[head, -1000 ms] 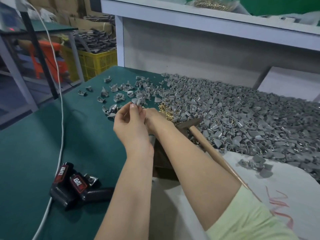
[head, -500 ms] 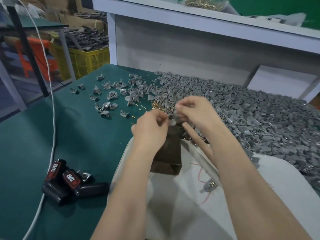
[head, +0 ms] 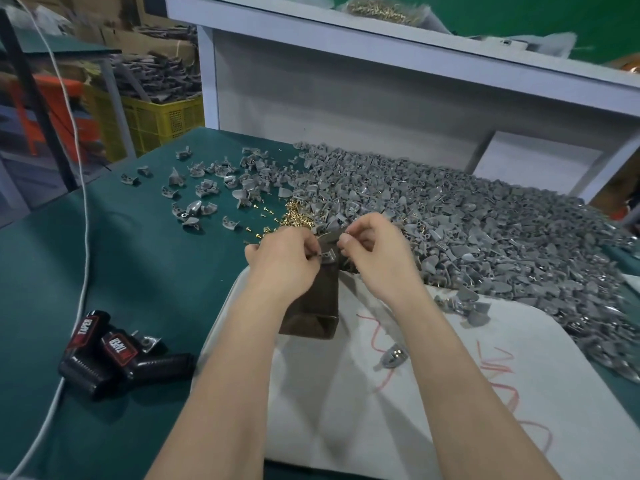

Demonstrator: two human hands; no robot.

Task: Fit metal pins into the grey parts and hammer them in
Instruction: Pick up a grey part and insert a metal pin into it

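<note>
Both hands met over the top of a dark block standing on a white cloth. The left hand had its fingers curled narrow, pinching a small grey part from its nine o'clock side. The right hand, fingers curled too, pinched it from three o'clock. Whether a pin sat between them could not be told. Loose brass pins lay on the green counter at twelve o'clock from the hands. The heap of grey parts spread from one to four o'clock.
</note>
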